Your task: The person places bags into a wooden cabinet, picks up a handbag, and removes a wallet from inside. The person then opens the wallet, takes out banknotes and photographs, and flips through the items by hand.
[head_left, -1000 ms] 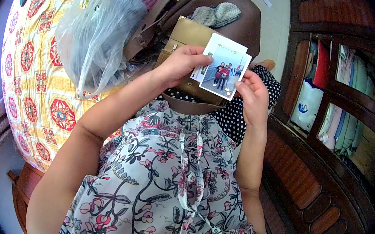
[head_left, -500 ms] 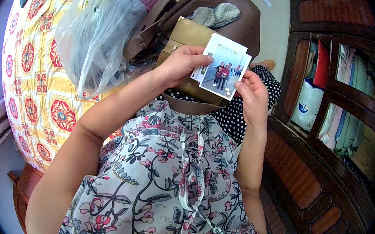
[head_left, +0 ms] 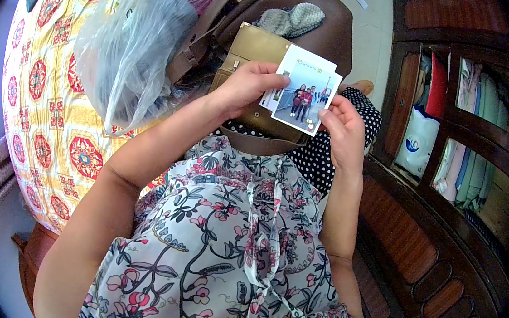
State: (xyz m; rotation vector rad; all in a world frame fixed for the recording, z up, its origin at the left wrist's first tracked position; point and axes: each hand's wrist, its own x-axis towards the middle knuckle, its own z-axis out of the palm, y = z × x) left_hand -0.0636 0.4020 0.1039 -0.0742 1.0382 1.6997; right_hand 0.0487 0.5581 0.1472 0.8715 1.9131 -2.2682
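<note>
Two or more photos with white borders are held over my lap, slightly fanned. The top photo (head_left: 305,99) shows several people standing by a railing. My left hand (head_left: 250,89) pinches the photos at their left edge, thumb on top. At the lower right edge, my right hand (head_left: 344,128) pinches the top photo between thumb and fingers. Beneath them a brown-gold handbag (head_left: 258,46) rests on my lap, its flap partly hidden by the photos and my left hand.
A clear plastic bag (head_left: 125,50) full of things sits on the patterned bedspread (head_left: 41,103) at left. Behind the handbag is a large brown leather bag (head_left: 329,1) with a grey knitted item (head_left: 292,20) on it. A dark wooden cabinet (head_left: 399,207) with folded cloths stands at right.
</note>
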